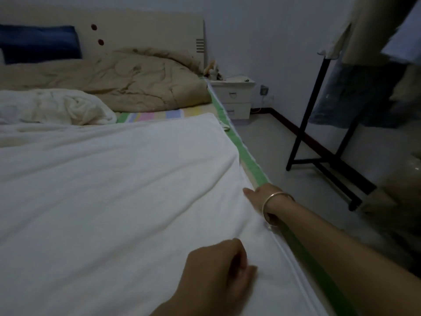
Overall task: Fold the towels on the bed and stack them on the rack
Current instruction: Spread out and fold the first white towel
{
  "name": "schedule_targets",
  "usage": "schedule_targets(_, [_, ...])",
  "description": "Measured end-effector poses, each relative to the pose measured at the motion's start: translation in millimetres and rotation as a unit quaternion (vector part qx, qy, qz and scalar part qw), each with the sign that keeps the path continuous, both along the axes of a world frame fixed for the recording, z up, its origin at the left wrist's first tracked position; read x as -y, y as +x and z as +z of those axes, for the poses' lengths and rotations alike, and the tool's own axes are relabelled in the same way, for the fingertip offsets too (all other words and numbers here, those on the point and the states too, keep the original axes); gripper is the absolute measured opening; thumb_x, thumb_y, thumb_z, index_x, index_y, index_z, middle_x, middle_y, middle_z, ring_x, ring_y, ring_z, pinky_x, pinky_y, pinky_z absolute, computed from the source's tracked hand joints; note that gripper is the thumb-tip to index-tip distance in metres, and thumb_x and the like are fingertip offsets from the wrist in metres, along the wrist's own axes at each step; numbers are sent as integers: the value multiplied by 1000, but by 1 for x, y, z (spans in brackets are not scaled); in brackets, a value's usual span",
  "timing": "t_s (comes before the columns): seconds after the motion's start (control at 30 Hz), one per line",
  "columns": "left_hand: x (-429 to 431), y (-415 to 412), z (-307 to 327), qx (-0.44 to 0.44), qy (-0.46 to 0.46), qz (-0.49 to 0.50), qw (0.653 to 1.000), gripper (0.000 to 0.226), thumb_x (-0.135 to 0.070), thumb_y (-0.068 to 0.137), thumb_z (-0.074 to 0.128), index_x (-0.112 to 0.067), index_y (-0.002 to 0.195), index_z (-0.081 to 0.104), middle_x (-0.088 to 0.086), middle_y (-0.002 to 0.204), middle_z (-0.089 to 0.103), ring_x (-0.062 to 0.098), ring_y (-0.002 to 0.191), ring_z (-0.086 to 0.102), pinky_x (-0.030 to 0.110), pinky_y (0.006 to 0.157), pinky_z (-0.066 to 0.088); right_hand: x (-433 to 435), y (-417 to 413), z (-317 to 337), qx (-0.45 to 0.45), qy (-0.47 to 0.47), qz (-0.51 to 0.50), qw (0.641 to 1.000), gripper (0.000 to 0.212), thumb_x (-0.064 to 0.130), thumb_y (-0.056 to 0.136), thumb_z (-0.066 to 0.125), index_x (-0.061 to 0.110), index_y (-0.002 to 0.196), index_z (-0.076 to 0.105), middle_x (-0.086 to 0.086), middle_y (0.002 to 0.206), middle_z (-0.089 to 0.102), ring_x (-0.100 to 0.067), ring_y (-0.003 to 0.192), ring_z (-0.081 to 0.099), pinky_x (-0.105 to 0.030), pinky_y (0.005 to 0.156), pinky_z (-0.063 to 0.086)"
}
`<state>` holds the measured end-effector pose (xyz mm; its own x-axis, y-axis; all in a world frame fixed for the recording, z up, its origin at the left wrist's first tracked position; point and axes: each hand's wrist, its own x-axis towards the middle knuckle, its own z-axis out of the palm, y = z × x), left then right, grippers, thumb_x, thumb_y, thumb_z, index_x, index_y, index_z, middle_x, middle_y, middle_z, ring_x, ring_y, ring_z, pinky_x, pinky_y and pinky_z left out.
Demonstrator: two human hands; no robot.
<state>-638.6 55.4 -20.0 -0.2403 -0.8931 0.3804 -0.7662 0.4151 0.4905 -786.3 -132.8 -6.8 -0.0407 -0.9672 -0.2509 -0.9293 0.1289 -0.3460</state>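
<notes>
a: which step is this?

b: the start of a fold, i'd say. the spread towel (114, 190) lies flat over the near part of the bed (250, 160) with no crease in it yet. both hands are on its right hem, down at five o'clock in the view.

a: how are the hands set?

b: the right hand (256, 198), with a bracelet (271, 206) on the wrist, sits at the hem at about four o'clock. its thumb is on top of the cloth and the other fingers are tucked out of sight below, which reads as a pinch on the edge. the left hand (218, 263) is nearer, at about five o'clock, with its fingers curled together over the towel. i cannot tell if any cloth is caught in them.

a: and the next move?

b: as i judge it, both hands need a sure hold on that hem. then they carry it across toward nine o'clock to meet the far edge, corners matched, and smooth the ripples.

a: what else is waiting?

b: a crumpled towel (57, 106) at ten o'clock, beside the beige quilt (136, 83), is not yet folded. the rack (301, 133) stands on the floor at two o'clock, well apart from the bed, and no folded towel shows on it.
</notes>
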Motion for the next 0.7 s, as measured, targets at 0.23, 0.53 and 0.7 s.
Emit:
schedule_targets(0.23, [-81, -27, 5, 110, 90, -55, 988, 60, -84, 67, 50, -36, 103, 48, -17, 101, 51, 3, 88, 55, 26, 73, 44, -77, -27, 0, 10, -7, 7, 1000, 67, 57, 95, 36, 2, 126, 57, -17, 128, 58, -33, 112, 56, -34, 91, 43])
schedule_targets(0.53, [-104, -51, 10, 220, 25, -154, 963, 47, -61, 81, 55, -26, 111, 52, -6, 103, 52, 14, 83, 52, 29, 61, 39, -131, -50, -5, 127, -65, -38, 989, 38, 41, 94, 52, 10, 107, 69, -11, 110, 67, -31, 101, 61, -32, 87, 45])
schedule_targets(0.7, [-116, -50, 5, 187, 48, -146, 970, 37, -43, 84, 53, -26, 117, 49, -3, 110, 48, 20, 86, 53, 38, 67, 47, -157, -51, -5, 124, -92, -39, 987, 32, 34, 95, 52, 9, 108, 65, -12, 112, 66, -30, 103, 59, -29, 85, 43])
